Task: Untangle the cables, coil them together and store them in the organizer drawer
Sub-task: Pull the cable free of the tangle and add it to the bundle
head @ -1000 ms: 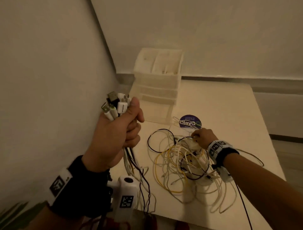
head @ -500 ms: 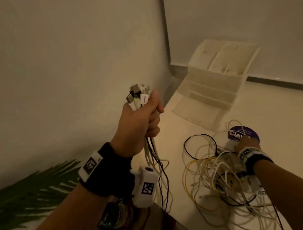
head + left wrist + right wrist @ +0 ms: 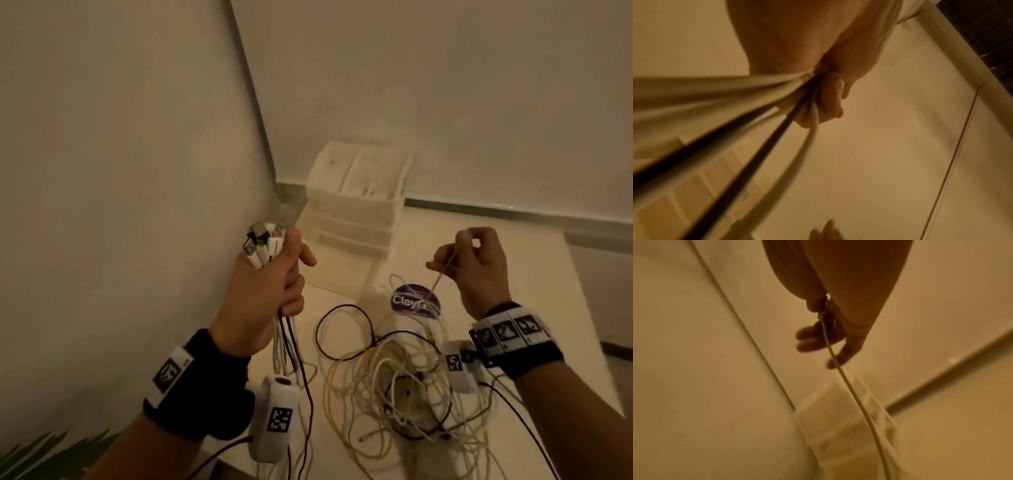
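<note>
Up above the tabletop (image 3: 507, 260), the left hand (image 3: 263, 298) is clenched round a bundle (image 3: 263, 245) of cable ends, glossy white and black plugs with metal tips poking out past the thumb. Smooth round cords, mostly white plus two black, hang straight down out of the bottom of the fist; the left wrist view shows the fingers (image 3: 833, 97) wrapped tight over them.

Right hand (image 3: 476, 270) is raised too, thumb and forefinger pinching one thin white cable (image 3: 442, 270). It runs taut and slanted down from the fingertips, with the other fingers (image 3: 809, 335) loosely spread beside it.

Below both hands the tangle (image 3: 394, 377) sits on the tabletop: thin loops of white, yellow and black, all crossed over each other. A round purple sticker (image 3: 411, 298) shows just beyond the pile, partly under loose loops.

Past the fingers, in the corner where two plain walls meet, stands the organizer (image 3: 356, 202), translucent white plastic, boxy, open compartments on top, drawers stacked below. The bottom drawer (image 3: 342, 270) is pulled out toward the hands. Bare tabletop runs to its right edge beyond the right hand.
</note>
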